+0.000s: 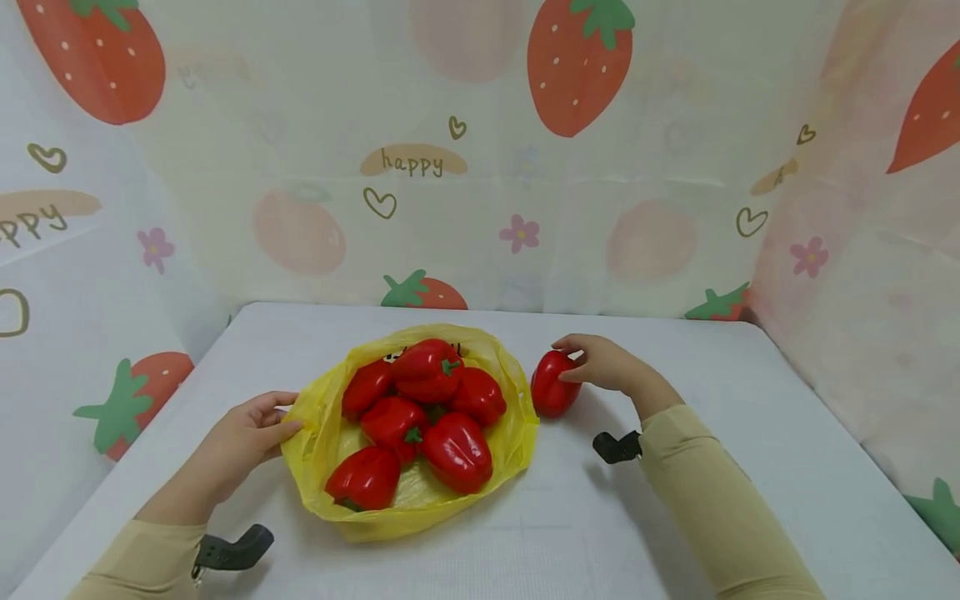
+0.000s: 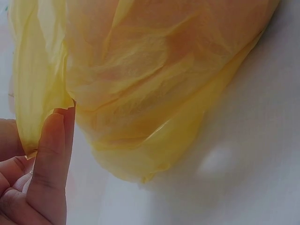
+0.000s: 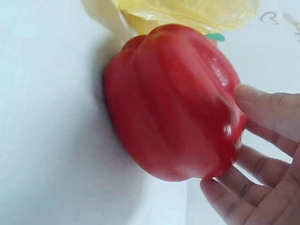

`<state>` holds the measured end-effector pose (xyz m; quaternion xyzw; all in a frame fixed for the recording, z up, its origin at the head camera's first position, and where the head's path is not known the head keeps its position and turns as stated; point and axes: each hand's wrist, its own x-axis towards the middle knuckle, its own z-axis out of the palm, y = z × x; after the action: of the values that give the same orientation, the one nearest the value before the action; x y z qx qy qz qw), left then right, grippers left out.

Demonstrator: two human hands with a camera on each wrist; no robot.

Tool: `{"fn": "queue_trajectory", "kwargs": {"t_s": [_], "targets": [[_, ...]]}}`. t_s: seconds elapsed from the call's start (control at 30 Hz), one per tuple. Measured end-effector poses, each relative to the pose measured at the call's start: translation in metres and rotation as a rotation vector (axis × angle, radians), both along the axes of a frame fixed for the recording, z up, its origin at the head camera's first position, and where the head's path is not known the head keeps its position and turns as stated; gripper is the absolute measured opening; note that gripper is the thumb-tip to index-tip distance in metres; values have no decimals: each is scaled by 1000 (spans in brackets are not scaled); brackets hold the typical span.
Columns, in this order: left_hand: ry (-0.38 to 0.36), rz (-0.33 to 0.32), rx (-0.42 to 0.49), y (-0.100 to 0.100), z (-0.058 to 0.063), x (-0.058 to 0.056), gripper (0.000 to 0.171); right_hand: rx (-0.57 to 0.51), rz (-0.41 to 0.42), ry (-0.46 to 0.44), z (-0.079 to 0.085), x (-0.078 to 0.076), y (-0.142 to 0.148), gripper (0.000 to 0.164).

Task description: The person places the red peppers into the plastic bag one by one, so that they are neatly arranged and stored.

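A yellow plastic bag (image 1: pixel 408 521) lies wide open on the table with several red bell peppers (image 1: pixel 457 452) inside. At its left rim my left hand (image 1: pixel 251 429) pinches the plastic between thumb and fingers; the left wrist view shows the bag's edge (image 2: pixel 42 93) caught there. Just right of the bag, one more red bell pepper (image 1: pixel 553 385) is held by my right hand (image 1: pixel 606 365). In the right wrist view the thumb and fingertips bear on one end of this bell pepper (image 3: pixel 173 103), close beside the bag (image 3: pixel 187 14).
The white table (image 1: pixel 750 467) extends around the bag to both sides and the front. Behind it rises a cloth backdrop (image 1: pixel 480 233) printed with strawberries and hearts, with similar cloth at left and right. A black mount (image 1: pixel 617 447) sticks out from the right wrist, another (image 1: pixel 236 550) from the left.
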<state>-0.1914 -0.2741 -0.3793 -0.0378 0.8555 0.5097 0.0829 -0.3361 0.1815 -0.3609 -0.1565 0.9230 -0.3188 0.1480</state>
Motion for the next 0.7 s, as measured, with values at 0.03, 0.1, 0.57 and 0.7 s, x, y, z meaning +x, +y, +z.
{"fn": "queue_trajectory", "kwargs": {"t_s": [0.03,0.1,0.57,0.7], "targets": [[-1,0,-1,0,0,0,55,-1,-4,0,0,1,2,49],[-3,2,1,1,0,0,55,3,-14,0,-1,2,5,51],[-1,4,-1,0,-3,-1,54,70,-129,-99,-5,9,23,81],[-2,6,-4,-1,-3,0,54,46,-126,-154,-9,11,26,84]]}}
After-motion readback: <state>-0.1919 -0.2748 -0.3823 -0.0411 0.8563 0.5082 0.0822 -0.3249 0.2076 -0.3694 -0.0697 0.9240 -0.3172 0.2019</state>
